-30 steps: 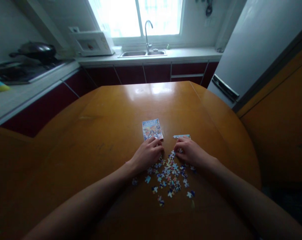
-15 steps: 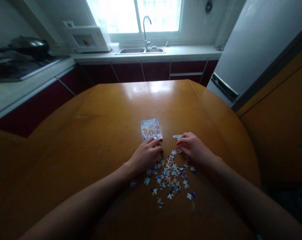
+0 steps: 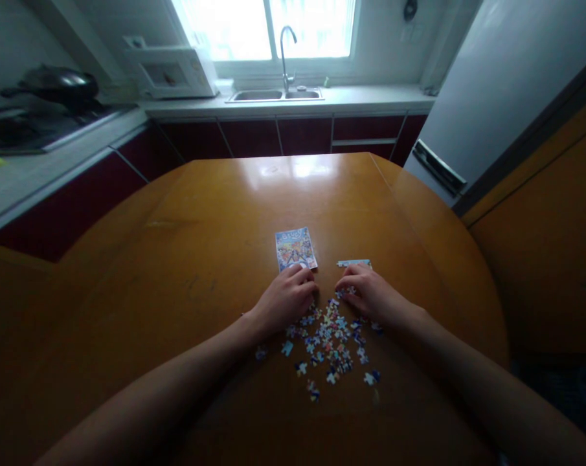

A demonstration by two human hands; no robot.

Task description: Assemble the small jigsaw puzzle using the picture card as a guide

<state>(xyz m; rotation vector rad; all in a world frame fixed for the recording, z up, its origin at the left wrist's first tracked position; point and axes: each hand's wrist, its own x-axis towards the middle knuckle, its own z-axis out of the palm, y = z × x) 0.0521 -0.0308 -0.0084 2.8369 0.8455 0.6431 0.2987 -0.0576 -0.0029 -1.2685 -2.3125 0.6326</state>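
Note:
Loose jigsaw puzzle pieces (image 3: 329, 336) lie scattered on the wooden table between my forearms. A short joined strip of puzzle pieces (image 3: 353, 263) lies just beyond my right hand (image 3: 370, 294). That hand is closed, thumb and fingers pinched around a small puzzle piece (image 3: 340, 294) at the near side of the strip. My left hand (image 3: 290, 294) rests with curled fingers at the lower edge of a printed picture card (image 3: 295, 248), covering its bottom part. Whatever is under or in those left fingers is hidden.
The wooden table (image 3: 234, 226) has a rounded edge. Beyond it stand a counter with a sink (image 3: 258, 96), a tap (image 3: 283, 58) and a white microwave (image 3: 173, 72). A wok (image 3: 59, 84) sits on the stove at left, and a fridge (image 3: 506, 84) stands at right.
My right hand has moved slightly toward me and left, from the strip to a loose piece, uncovering more of the strip. My left hand stays by the card. The view has shifted slightly.

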